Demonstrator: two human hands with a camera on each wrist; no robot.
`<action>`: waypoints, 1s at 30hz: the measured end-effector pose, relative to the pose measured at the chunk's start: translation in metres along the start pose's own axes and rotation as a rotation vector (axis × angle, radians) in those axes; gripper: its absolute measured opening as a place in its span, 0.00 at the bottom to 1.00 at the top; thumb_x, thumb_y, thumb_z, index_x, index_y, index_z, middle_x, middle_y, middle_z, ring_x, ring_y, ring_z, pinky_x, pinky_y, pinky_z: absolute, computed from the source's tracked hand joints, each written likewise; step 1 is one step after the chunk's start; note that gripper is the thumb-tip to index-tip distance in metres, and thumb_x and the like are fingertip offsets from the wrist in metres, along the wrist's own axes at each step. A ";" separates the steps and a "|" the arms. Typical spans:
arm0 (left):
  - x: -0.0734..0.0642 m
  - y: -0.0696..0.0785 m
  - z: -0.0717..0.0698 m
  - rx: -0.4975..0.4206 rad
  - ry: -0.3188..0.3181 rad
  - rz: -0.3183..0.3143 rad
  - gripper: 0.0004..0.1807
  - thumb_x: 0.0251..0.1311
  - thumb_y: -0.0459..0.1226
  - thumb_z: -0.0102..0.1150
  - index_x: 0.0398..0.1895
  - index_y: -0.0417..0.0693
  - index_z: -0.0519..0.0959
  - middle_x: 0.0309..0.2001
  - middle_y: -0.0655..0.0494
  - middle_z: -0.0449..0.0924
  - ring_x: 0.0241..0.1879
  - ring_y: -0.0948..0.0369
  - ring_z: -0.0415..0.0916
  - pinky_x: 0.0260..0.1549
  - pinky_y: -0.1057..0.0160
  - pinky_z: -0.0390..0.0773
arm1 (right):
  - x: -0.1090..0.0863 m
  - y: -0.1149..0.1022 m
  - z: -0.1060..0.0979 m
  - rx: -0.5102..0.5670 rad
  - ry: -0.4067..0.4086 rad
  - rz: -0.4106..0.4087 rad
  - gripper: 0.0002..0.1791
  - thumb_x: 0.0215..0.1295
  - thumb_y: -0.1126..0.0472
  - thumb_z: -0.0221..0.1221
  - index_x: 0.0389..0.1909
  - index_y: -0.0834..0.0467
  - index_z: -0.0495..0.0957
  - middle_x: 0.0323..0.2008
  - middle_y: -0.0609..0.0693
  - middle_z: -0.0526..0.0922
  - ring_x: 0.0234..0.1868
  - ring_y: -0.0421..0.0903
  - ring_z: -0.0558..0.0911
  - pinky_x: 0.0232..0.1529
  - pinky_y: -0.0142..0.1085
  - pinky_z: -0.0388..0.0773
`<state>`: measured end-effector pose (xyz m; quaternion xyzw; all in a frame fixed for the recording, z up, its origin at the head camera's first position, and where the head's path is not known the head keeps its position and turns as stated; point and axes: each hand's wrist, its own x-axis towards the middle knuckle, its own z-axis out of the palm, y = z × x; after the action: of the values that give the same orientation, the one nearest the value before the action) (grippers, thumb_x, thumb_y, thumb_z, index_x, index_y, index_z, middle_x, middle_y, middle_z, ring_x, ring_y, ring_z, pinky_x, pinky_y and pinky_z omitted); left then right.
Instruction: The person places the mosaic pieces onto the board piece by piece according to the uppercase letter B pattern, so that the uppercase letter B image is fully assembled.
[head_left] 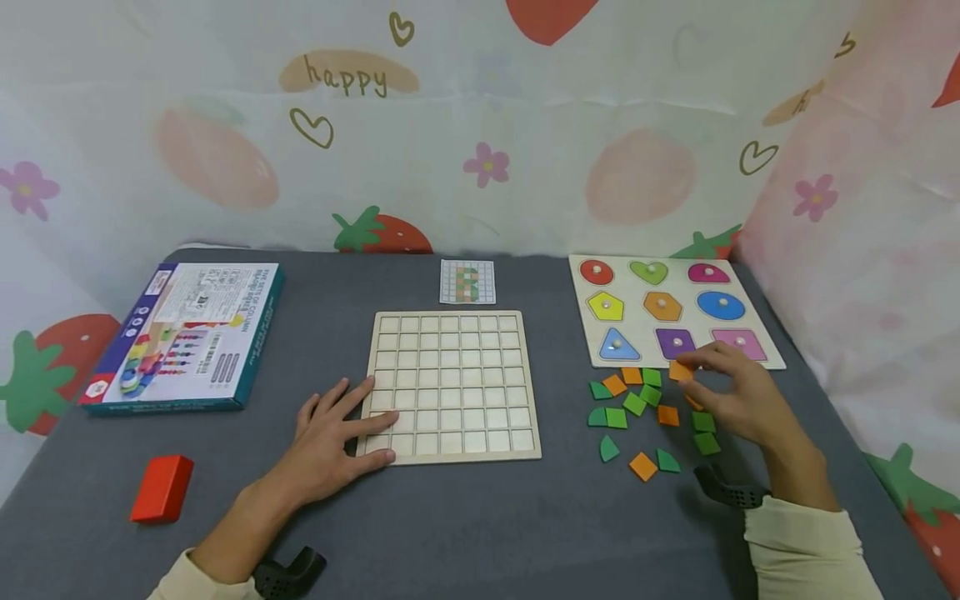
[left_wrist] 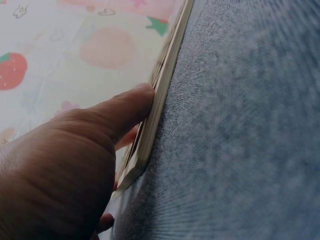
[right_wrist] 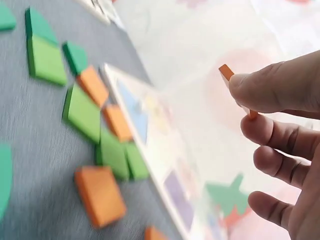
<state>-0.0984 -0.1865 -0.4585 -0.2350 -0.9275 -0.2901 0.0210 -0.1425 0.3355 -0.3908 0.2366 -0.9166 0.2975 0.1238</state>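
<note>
So, an orange square tile (head_left: 680, 372) is pinched by the thumb and fingertips of the right hand (head_left: 738, 396). From the head view it's seen right at the near edge of the shape board (head_left: 634, 327), and in the right wrist view it's caught almost edge-on, lifted off the table.

Meanwhile nothing is gripped by the left hand (head_left: 330, 437). Its fingers are spread out loosely at the lower-left part of the wooden grid board (head_left: 455, 398), and in the left wrist view the board's side is touched by the thumb.

Between the two boards, more on the right-hand side, light green squares (head_left: 634, 404), orange squares (head_left: 642, 467) and dark green curved pieces (head_left: 609, 449) are scattered on the grey cloth (head_left: 480, 533). Just behind the grid board, a small card (head_left: 467, 282) is laid flat, printed with a green and orange pattern. Way over left, a boxed toy set (head_left: 187, 333) is placed, with a red block (head_left: 162, 490) left in front of it.
</note>
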 end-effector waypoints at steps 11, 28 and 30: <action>-0.001 0.002 -0.001 -0.001 -0.001 -0.006 0.28 0.57 0.52 0.66 0.61 0.54 0.79 0.71 0.43 0.56 0.69 0.37 0.45 0.58 0.29 0.39 | 0.038 -0.047 -0.004 0.001 -0.004 -0.057 0.18 0.56 0.69 0.68 0.48 0.66 0.81 0.41 0.53 0.78 0.45 0.50 0.72 0.42 0.42 0.70; -0.001 0.002 -0.002 0.005 -0.006 -0.009 0.28 0.58 0.53 0.65 0.61 0.54 0.79 0.71 0.44 0.56 0.69 0.37 0.45 0.58 0.29 0.40 | 0.098 -0.098 0.041 0.155 0.017 -0.091 0.16 0.58 0.68 0.67 0.47 0.64 0.82 0.42 0.53 0.78 0.46 0.51 0.70 0.44 0.47 0.69; -0.001 0.002 -0.002 0.006 -0.009 -0.009 0.28 0.58 0.53 0.64 0.61 0.54 0.79 0.71 0.44 0.56 0.69 0.36 0.45 0.58 0.29 0.40 | 0.103 -0.102 0.049 0.179 0.007 -0.088 0.15 0.58 0.68 0.67 0.47 0.63 0.83 0.42 0.52 0.78 0.47 0.50 0.71 0.45 0.47 0.70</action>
<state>-0.0964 -0.1867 -0.4555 -0.2319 -0.9295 -0.2864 0.0161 -0.1832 0.1964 -0.3419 0.2857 -0.8747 0.3733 0.1183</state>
